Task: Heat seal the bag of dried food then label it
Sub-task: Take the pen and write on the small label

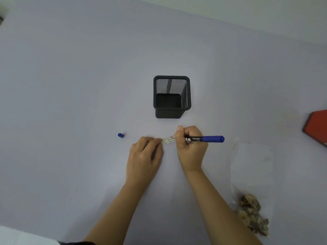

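A small white label (168, 140) with printed lines and dark handwriting lies on the pale table. My left hand (144, 153) presses its left end down with the fingertips. My right hand (191, 147) grips a blue marker (206, 139), its tip on the label's right part and its blue tail pointing right. The marker's blue cap (120, 135) lies apart on the table to the left. A clear plastic bag (251, 174) lies at the right, with brown dried food (252, 214) bunched at its near end.
A black square mesh pen holder (172, 96) stands upright just beyond my hands. A red object (316, 127) pokes in at the right edge. The pale table (70, 85) stretches away to the left and back.
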`<state>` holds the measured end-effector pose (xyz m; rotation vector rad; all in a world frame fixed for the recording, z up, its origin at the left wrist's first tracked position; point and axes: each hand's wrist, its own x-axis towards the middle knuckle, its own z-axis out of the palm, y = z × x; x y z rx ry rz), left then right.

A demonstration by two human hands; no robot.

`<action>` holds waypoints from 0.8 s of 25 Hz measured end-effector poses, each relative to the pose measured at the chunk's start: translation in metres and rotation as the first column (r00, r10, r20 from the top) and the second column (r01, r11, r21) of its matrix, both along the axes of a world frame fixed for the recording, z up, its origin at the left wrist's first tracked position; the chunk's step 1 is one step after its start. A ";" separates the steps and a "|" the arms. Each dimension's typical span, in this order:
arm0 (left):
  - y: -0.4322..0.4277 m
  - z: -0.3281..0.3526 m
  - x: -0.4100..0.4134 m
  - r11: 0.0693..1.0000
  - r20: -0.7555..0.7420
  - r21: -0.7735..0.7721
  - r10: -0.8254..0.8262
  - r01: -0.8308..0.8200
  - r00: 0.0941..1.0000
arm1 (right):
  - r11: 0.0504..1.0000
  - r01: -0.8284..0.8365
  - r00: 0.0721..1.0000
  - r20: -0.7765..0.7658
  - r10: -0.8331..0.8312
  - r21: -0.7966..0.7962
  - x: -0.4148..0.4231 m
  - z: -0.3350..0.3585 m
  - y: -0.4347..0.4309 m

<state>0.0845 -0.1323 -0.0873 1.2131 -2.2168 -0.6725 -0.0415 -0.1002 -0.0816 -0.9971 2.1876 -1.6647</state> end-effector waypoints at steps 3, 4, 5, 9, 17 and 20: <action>-0.002 0.002 0.002 0.999 -0.013 0.047 -0.005 0.005 1.000 | 1.000 0.020 0.993 0.119 -0.021 0.011 -0.004 0.011 0.000; -0.002 0.002 0.003 0.997 -0.025 0.074 -0.012 0.014 1.000 | 0.999 0.028 0.983 0.178 -0.035 0.038 -0.006 0.017 0.001; -0.002 0.006 0.003 0.994 -0.045 0.108 -0.016 0.021 0.999 | 0.996 0.037 0.972 0.229 -0.053 0.076 -0.009 0.023 0.001; -0.013 0.043 0.015 0.998 -0.070 0.061 -0.013 0.017 0.997 | 0.979 0.028 0.918 0.382 -0.105 0.202 -0.026 0.064 0.004; -0.056 0.066 0.049 0.961 0.430 0.273 -0.080 -0.045 0.899 | 0.983 0.057 0.740 0.653 -0.160 0.175 -0.041 0.117 0.011; -0.057 0.067 0.043 0.942 0.401 0.334 -0.109 -0.035 0.909 | 0.982 0.004 0.775 0.620 -0.123 0.190 -0.045 0.128 0.009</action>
